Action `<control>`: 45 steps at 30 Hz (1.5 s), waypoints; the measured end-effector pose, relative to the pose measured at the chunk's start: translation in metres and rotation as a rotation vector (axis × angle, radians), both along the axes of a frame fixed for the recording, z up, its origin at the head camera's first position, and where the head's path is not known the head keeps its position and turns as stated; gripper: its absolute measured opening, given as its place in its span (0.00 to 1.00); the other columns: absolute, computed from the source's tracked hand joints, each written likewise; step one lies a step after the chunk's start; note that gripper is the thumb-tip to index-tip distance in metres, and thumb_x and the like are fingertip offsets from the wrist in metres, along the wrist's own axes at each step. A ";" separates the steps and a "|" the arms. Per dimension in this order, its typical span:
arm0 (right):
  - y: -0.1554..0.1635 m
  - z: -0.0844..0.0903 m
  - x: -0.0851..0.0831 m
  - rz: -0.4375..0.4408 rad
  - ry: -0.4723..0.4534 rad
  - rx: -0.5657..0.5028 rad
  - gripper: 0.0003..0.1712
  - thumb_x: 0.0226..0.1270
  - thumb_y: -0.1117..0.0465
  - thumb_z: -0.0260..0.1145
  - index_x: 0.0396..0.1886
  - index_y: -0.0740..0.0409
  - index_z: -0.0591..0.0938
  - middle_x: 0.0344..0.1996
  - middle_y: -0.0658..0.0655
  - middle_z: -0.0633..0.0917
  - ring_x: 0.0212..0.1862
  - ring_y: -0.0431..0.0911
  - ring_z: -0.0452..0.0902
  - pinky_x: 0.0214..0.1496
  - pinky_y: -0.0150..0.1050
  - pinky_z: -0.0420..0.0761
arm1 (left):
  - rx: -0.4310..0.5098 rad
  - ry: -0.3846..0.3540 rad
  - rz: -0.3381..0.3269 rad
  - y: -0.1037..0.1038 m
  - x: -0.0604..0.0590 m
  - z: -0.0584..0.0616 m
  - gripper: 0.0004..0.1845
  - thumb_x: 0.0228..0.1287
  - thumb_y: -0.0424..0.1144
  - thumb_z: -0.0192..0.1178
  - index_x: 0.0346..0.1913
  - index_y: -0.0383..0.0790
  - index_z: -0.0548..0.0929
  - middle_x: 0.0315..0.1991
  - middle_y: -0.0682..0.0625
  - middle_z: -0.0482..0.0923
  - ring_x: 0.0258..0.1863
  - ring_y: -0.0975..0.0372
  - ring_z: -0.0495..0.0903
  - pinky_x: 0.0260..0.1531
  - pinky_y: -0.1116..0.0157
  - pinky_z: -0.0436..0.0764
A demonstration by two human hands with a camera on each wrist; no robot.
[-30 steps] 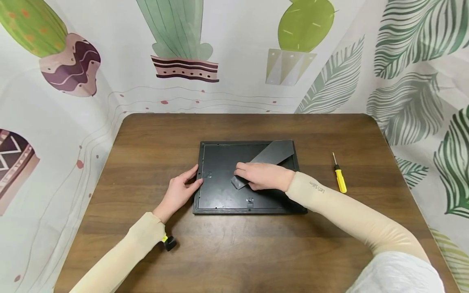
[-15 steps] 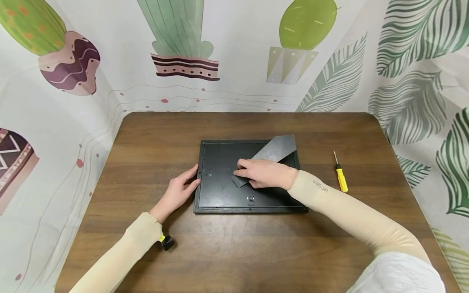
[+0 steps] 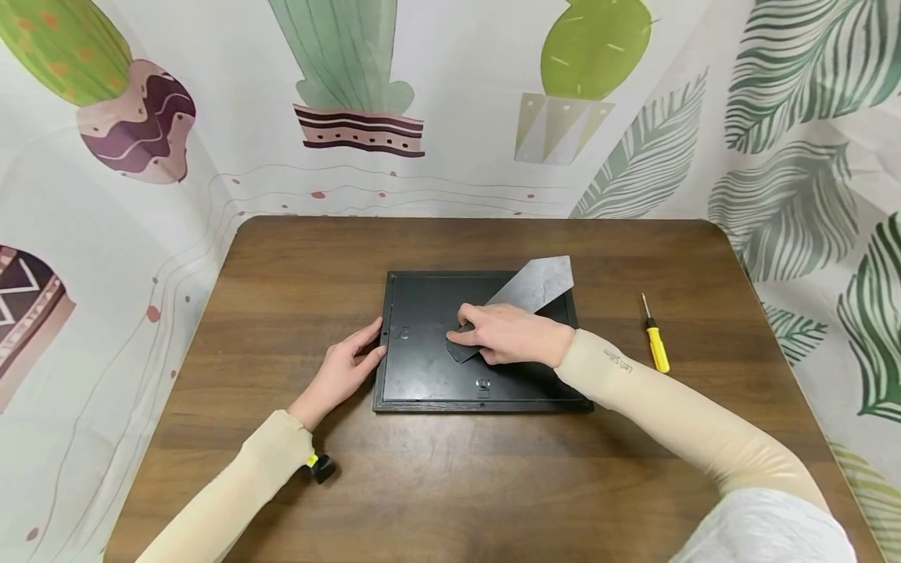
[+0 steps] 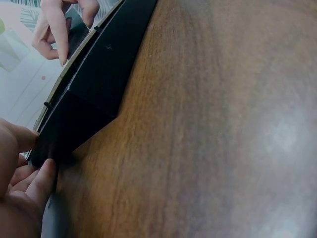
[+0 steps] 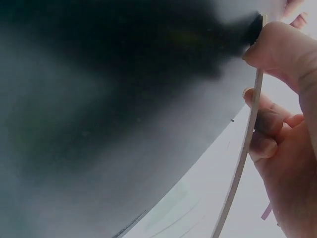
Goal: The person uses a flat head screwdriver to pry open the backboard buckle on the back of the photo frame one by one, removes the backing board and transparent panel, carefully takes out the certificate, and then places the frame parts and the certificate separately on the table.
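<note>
right hand (image 3: 517, 336) seemingly pinching flap (image 3: 540, 283), black frame (image 3: 425, 371)

"Let's Slim" txt (image 3: 618, 360) on R sleeve (image 3: 676, 410), upside down

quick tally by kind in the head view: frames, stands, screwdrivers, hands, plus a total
Frames: 1, the black frame
Stands: 1, the stand on the frame's back
Screwdrivers: 1, the yellow-handled screwdriver
Hands: 2, the left hand and the right hand
Total: 5
</note>
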State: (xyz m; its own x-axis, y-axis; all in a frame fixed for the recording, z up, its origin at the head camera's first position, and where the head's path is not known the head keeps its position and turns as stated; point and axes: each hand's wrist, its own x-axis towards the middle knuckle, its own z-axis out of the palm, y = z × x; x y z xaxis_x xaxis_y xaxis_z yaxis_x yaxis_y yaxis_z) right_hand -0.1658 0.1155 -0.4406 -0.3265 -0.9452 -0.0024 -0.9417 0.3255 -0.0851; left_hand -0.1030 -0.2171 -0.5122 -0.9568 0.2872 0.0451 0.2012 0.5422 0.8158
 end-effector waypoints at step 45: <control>0.003 0.002 -0.002 0.007 0.123 0.035 0.31 0.62 0.60 0.79 0.66 0.44 0.84 0.54 0.52 0.83 0.52 0.50 0.76 0.52 0.43 0.76 | 0.010 -0.036 0.000 -0.002 0.000 0.001 0.31 0.77 0.35 0.62 0.78 0.37 0.68 0.73 0.36 0.71 0.68 0.44 0.75 0.55 0.53 0.85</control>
State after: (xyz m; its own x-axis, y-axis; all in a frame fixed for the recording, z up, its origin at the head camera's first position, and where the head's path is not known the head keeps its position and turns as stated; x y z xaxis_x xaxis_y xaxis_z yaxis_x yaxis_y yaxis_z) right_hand -0.1680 0.1188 -0.4381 -0.3202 -0.9473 0.0041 -0.9464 0.3201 0.0426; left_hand -0.1035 -0.2188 -0.5108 -0.9578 0.2872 0.0135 0.1719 0.5342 0.8277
